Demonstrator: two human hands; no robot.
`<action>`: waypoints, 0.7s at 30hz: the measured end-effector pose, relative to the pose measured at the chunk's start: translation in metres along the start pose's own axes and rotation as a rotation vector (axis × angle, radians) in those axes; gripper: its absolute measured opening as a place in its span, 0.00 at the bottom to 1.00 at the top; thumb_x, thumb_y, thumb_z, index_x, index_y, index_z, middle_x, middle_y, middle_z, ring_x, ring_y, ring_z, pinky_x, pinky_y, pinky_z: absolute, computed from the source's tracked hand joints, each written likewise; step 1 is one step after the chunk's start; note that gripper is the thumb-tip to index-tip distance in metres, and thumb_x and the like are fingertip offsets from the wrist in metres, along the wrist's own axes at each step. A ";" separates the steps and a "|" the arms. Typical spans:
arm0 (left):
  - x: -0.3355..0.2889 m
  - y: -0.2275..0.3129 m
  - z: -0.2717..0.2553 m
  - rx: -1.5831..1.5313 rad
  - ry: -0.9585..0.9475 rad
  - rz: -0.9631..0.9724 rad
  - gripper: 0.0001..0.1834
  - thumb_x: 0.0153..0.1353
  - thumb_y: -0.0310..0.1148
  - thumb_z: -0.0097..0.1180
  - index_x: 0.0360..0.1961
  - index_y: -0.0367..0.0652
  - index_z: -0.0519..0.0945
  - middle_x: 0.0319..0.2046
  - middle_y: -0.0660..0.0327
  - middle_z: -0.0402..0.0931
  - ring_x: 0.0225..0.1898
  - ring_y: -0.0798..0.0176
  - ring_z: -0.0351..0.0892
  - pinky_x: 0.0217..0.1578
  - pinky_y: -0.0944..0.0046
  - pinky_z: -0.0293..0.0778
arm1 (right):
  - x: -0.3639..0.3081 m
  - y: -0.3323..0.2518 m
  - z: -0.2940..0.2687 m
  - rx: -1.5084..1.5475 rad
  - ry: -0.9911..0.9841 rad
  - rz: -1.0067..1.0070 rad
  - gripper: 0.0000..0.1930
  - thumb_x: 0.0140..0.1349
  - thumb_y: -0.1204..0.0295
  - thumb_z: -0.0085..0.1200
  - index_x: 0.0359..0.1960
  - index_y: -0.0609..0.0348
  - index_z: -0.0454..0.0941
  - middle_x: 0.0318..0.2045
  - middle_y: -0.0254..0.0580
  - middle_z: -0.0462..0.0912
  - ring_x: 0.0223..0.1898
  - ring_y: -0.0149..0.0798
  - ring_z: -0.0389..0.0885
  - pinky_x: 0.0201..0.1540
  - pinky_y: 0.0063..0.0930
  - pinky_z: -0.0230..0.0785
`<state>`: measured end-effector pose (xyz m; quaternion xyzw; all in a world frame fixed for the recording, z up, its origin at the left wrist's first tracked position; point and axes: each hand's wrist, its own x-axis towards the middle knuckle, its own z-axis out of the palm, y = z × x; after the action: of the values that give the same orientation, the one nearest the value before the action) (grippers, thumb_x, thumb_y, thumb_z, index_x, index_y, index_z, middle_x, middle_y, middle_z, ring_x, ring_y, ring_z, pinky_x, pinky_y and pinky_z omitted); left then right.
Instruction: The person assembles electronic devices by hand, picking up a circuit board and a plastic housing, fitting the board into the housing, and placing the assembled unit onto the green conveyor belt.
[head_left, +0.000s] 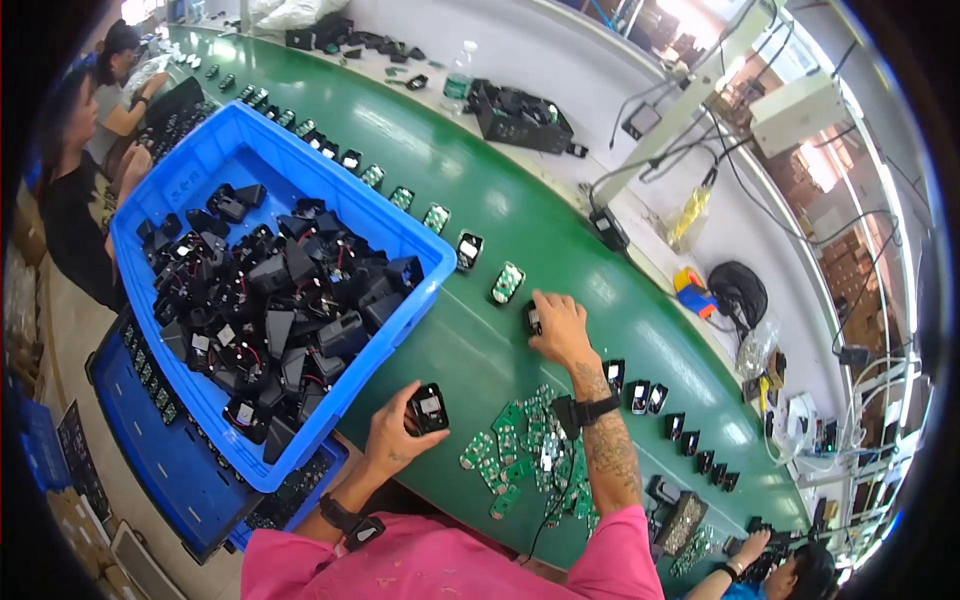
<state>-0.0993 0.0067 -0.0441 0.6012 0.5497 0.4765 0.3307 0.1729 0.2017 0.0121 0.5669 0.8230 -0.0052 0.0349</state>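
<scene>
My left hand holds a small black plastic housing just in front of the blue bin, above the green conveyor belt. My right hand reaches forward and rests on another black housing lying on the belt, its fingers closed over it. A pile of small green circuit boards lies on the belt between my forearms. The blue bin is full of black housings with red and black wires.
A row of housings with boards runs along the belt toward the far left. More black housings line the belt at right. A second blue tray sits below the bin. Other people sit at far left and lower right.
</scene>
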 end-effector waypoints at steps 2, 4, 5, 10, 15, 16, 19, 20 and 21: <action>0.001 0.000 -0.003 0.020 -0.030 -0.025 0.47 0.40 0.33 0.79 0.62 0.35 0.70 0.38 0.52 0.80 0.30 0.63 0.82 0.33 0.65 0.80 | 0.001 -0.002 0.003 0.067 0.008 0.083 0.47 0.44 0.62 0.72 0.66 0.59 0.62 0.57 0.51 0.74 0.60 0.54 0.70 0.58 0.59 0.62; 0.003 0.003 -0.004 0.020 -0.044 -0.028 0.47 0.40 0.33 0.79 0.62 0.36 0.70 0.39 0.52 0.80 0.30 0.63 0.82 0.33 0.65 0.80 | 0.003 -0.006 0.001 0.051 0.098 0.200 0.47 0.47 0.55 0.70 0.66 0.65 0.61 0.52 0.54 0.77 0.54 0.54 0.74 0.51 0.56 0.68; 0.004 0.004 -0.003 0.024 -0.041 -0.017 0.47 0.40 0.33 0.79 0.63 0.36 0.70 0.41 0.52 0.79 0.31 0.63 0.82 0.34 0.65 0.80 | 0.003 -0.008 0.000 0.050 0.088 0.209 0.47 0.47 0.55 0.70 0.66 0.65 0.61 0.52 0.54 0.77 0.54 0.54 0.74 0.51 0.56 0.68; 0.006 0.004 -0.009 0.089 -0.040 0.116 0.43 0.42 0.30 0.76 0.62 0.41 0.71 0.51 0.50 0.73 0.44 0.57 0.81 0.40 0.65 0.80 | -0.025 -0.046 -0.030 0.048 0.234 0.182 0.36 0.49 0.56 0.70 0.55 0.63 0.71 0.49 0.53 0.78 0.54 0.56 0.74 0.51 0.48 0.69; 0.000 0.004 -0.018 -0.191 -0.152 -0.026 0.35 0.47 0.28 0.69 0.60 0.39 0.73 0.53 0.55 0.67 0.49 0.56 0.79 0.48 0.62 0.78 | -0.130 -0.103 -0.031 0.355 -0.160 -0.215 0.30 0.44 0.64 0.73 0.51 0.58 0.77 0.50 0.52 0.76 0.52 0.56 0.74 0.55 0.44 0.70; -0.002 0.001 -0.021 -0.496 -0.218 -0.148 0.33 0.48 0.27 0.67 0.59 0.38 0.73 0.54 0.56 0.66 0.50 0.56 0.78 0.49 0.61 0.78 | -0.146 -0.113 -0.027 0.340 -0.109 -0.320 0.32 0.43 0.66 0.73 0.53 0.58 0.76 0.51 0.51 0.74 0.53 0.55 0.72 0.55 0.43 0.70; -0.009 0.007 -0.022 -0.844 -0.300 -0.335 0.25 0.49 0.23 0.62 0.51 0.38 0.75 0.52 0.58 0.67 0.48 0.59 0.78 0.45 0.62 0.79 | -0.171 -0.119 -0.010 0.374 -0.088 -0.317 0.31 0.45 0.69 0.72 0.54 0.57 0.76 0.51 0.50 0.73 0.52 0.54 0.72 0.56 0.41 0.69; -0.013 0.008 -0.022 -1.014 -0.332 -0.434 0.21 0.52 0.23 0.61 0.49 0.38 0.75 0.50 0.58 0.68 0.46 0.61 0.78 0.40 0.64 0.78 | -0.172 -0.116 -0.005 0.456 -0.051 -0.297 0.27 0.43 0.73 0.71 0.48 0.60 0.76 0.48 0.48 0.74 0.49 0.52 0.73 0.51 0.40 0.70; -0.016 0.010 -0.022 -1.183 -0.361 -0.536 0.17 0.55 0.24 0.60 0.47 0.39 0.75 0.48 0.59 0.69 0.44 0.63 0.79 0.36 0.66 0.77 | -0.174 -0.114 -0.003 0.460 -0.050 -0.290 0.27 0.43 0.73 0.71 0.48 0.60 0.76 0.48 0.48 0.74 0.49 0.52 0.73 0.51 0.40 0.70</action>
<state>-0.1151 -0.0135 -0.0309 0.2320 0.2624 0.4910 0.7977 0.1283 -0.0009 0.0226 0.4360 0.8716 -0.2108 -0.0756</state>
